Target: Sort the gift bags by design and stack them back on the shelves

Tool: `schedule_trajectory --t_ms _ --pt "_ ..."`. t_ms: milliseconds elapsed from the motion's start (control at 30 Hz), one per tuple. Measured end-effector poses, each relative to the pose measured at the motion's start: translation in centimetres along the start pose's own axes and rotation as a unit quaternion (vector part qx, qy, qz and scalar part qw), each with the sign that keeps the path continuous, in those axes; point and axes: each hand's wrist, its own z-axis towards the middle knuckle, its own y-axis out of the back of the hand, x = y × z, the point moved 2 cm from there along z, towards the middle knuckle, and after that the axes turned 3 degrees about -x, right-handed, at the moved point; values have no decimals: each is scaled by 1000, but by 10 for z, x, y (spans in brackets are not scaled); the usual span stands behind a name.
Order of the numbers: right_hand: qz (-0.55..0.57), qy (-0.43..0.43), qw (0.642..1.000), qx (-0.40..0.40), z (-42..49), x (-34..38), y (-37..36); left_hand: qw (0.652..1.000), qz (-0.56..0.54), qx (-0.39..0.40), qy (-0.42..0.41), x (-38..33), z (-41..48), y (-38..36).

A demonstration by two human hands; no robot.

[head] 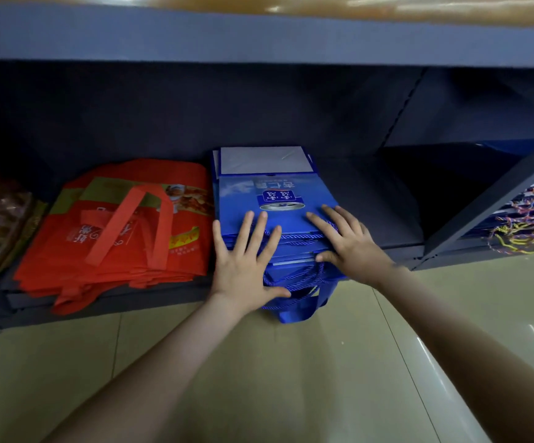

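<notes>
Both hands flat, fingers spread: left hand and right hand press the blue bag stack on the shelf, right of the red bags. Risk: near edge overhangs, cord handles dangle; stack could slide off.

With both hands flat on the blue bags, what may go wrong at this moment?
1. The blue stack overhangs the shelf edge; if the left hand and right hand lift, lower bags may slide to the floor.
2. The rope handles dangle below the edge and may snag or fold under when pushed in.
</notes>
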Motion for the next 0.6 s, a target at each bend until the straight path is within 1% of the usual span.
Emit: schedule_trajectory --t_ms 67,133,200,267,300,333,367,433,467,533,600 --pt "2 -20 1000 -13 4 -2 -2 1000 16 0 6 -6 0 -8" --pt "7 -47 999 -26 7 -3 -4 1000 21 -16 10 -6 2 -13" --pt "30 -59 995 -74 5 -5 -3 999 26 -42 4 -3 5 -14" --pt "141 -92 981 -98 -4 -11 -4 997 25 -75 1 -1 6 -13" --pt "209 -112 967 -95 -12 -16 -7 995 33 -95 -6 -1 6 -13" --pt "252 -120 956 -85 -22 -20 -12 992 48 -115 -22 -3 4 -15" --pt "249 -113 959 -72 -30 -23 -17 987 67 -136 -47 -6 0 -17" --pt "169 -91 980 -43 -43 -26 -30 976 100 -172 -90 -16 -6 -24" --pt "125 -97 987 -36 -45 -26 -35 972 109 -184 -98 -20 -8 -25" --pt "76 -117 987 -78 -41 -24 -33 967 124 -201 -95 -25 -5 -21" --pt "79 -126 979 -138 -31 -19 -20 966 128 -212 -81 -26 6 -7"
